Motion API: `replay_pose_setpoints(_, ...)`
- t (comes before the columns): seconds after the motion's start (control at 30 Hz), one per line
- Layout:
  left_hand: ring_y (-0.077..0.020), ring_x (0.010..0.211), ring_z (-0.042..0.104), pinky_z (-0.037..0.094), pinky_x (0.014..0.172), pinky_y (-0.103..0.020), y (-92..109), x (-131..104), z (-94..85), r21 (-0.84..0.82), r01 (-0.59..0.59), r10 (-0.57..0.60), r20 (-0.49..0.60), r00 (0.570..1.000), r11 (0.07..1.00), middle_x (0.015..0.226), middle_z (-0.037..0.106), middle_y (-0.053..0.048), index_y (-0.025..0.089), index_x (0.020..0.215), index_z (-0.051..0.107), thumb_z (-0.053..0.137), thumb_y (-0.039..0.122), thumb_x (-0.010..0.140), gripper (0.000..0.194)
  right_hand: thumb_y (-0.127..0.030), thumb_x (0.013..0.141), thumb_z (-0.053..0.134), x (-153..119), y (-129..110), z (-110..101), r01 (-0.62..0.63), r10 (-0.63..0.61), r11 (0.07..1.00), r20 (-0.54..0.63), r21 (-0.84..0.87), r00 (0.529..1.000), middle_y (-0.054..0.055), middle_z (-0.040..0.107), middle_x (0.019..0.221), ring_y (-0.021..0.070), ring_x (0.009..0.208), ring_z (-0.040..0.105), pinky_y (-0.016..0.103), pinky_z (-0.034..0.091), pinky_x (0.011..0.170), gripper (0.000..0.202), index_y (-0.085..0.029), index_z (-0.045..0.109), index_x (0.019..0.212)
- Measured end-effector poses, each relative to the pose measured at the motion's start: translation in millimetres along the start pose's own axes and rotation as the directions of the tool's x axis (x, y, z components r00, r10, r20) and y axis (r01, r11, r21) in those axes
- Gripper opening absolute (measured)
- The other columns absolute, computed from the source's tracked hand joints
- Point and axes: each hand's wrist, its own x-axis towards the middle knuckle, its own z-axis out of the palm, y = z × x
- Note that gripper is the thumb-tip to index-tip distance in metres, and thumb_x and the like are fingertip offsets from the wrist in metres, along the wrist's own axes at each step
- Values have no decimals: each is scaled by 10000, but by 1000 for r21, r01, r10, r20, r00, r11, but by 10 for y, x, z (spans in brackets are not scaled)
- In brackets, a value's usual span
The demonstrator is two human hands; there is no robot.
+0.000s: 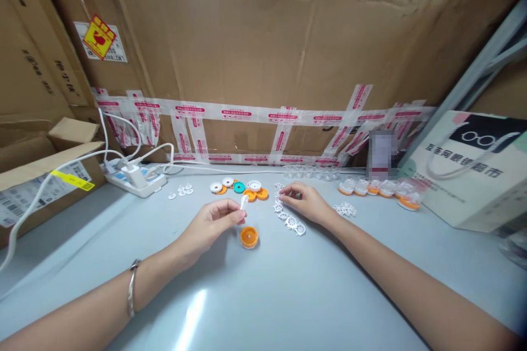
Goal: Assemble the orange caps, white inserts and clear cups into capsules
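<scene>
Pinched between the fingertips of my left hand (216, 222) is a small white plastic part (244, 202), its exact kind too small to make out. Just below it on the table sits a round orange cup-shaped piece (249, 237), hollow side up. My right hand (303, 201) reaches to a curved row of white spoked plastic pieces (291, 222), thumb and fingertips down at the row; whether they grip one is hidden. Behind my left hand lies a cluster of orange, white and teal round caps (239, 187).
Small white discs with stems (182, 191) lie at left, near a white power strip (138, 180) with cables. Clear-topped orange pieces (387, 189) line the right, beside more white spoked pieces (345, 209) and a paper bag (465, 170). A large cardboard box (247, 55) stands behind.
</scene>
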Motion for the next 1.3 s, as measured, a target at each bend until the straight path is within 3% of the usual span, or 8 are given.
replay_pose_setpoints(0.2,-140,732,559,400,669,-219,-30,18,2,19,-12,12,10,1000,1000,721,606,5,169,761,584,622,393,737,229,-292,706,604,0,-15,66,18,-18,1000,-6,4,1000,33,635,746,152,682,557,275,431,650,145,-171,681,729)
replay_pose_setpoints(0.53,-133,733,554,401,705,-233,-96,57,-8,1,-37,37,28,999,999,742,604,-1,163,783,587,631,394,744,239,-271,701,589,-25,-51,-68,-53,56,994,-23,99,998,27,655,699,160,679,584,295,443,666,109,-176,641,698)
replay_pose_setpoints(0.67,-116,732,551,399,708,-218,-101,57,-6,-15,-39,40,32,999,999,744,598,11,163,792,589,639,390,747,237,-294,723,571,-54,-164,-84,-84,88,976,-12,202,996,9,633,658,147,633,614,286,471,640,120,-176,562,743)
replay_pose_setpoints(0.77,-122,737,549,404,707,-225,-116,69,3,7,-27,27,23,999,1000,753,594,4,158,797,580,634,395,747,248,-297,721,586,-111,-342,-35,-119,132,913,-8,391,991,-14,608,675,123,599,611,268,481,613,163,-183,516,814)
replay_pose_setpoints(0.93,-140,731,544,415,698,-250,-137,84,21,161,-107,113,-25,993,981,764,592,-12,154,768,565,581,384,780,230,-263,717,606,-251,-639,83,-193,152,789,119,583,981,-23,603,699,92,585,593,242,472,606,217,-185,616,919)
replay_pose_setpoints(1.07,-152,753,544,408,719,-269,-114,20,46,457,-308,335,22,942,834,796,616,-18,172,789,585,504,313,841,171,-299,695,656,-329,-726,139,-285,164,702,241,653,957,8,665,772,115,696,637,289,493,762,192,-183,685,845)
replay_pose_setpoints(1.17,-159,786,542,397,739,-288,-119,-22,54,615,-466,511,117,851,636,810,617,-26,180,833,590,466,237,869,142,-297,663,703,-349,-735,167,-349,177,601,306,720,936,30,697,858,130,781,657,308,478,854,237,-186,698,873)
replay_pose_setpoints(1.3,-165,755,532,375,684,-294,-167,-11,35,777,-531,665,202,719,338,776,615,-32,176,834,586,466,178,866,124,-318,647,720,-370,-752,213,-358,166,565,323,743,932,39,715,900,158,820,665,344,488,882,280,-195,716,899)
